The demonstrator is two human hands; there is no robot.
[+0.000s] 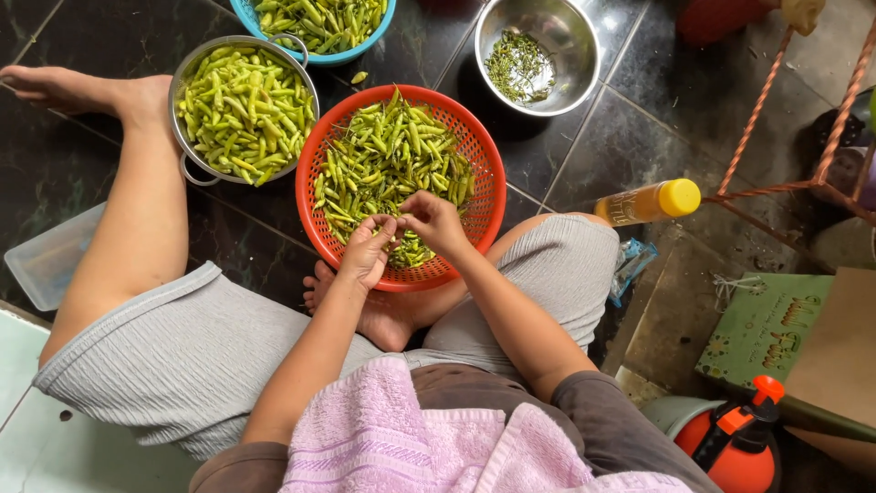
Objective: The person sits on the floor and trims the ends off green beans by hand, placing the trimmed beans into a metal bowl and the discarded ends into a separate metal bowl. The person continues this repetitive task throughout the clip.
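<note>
You sit on the dark tiled floor with your legs folded around an orange-red plastic colander, so it stays right under your hands. Both hands meet over its near rim. Your left hand and right hand each have their fingertips pinched together on one green chili, one hand at either end, as suits pulling a stem off; the pod is mostly hidden by your fingers, so the exact grip on it is hard to make out.

The colander is heaped with green chilies, many with stems showing. Touching its far-left side stands a steel colander with handles, full of paler yellow-green chilies. Beyond both, at the far edge of the view, a blue bowl holds more green pods. To the far right of the orange one, a steel bowl carries only a small pile of thin green stems, set apart from the pods.

A clear plastic tub lies by your left leg. A bottle with a yellow cap lies on its side just beyond your right knee. A pink towel is draped across your lap.
</note>
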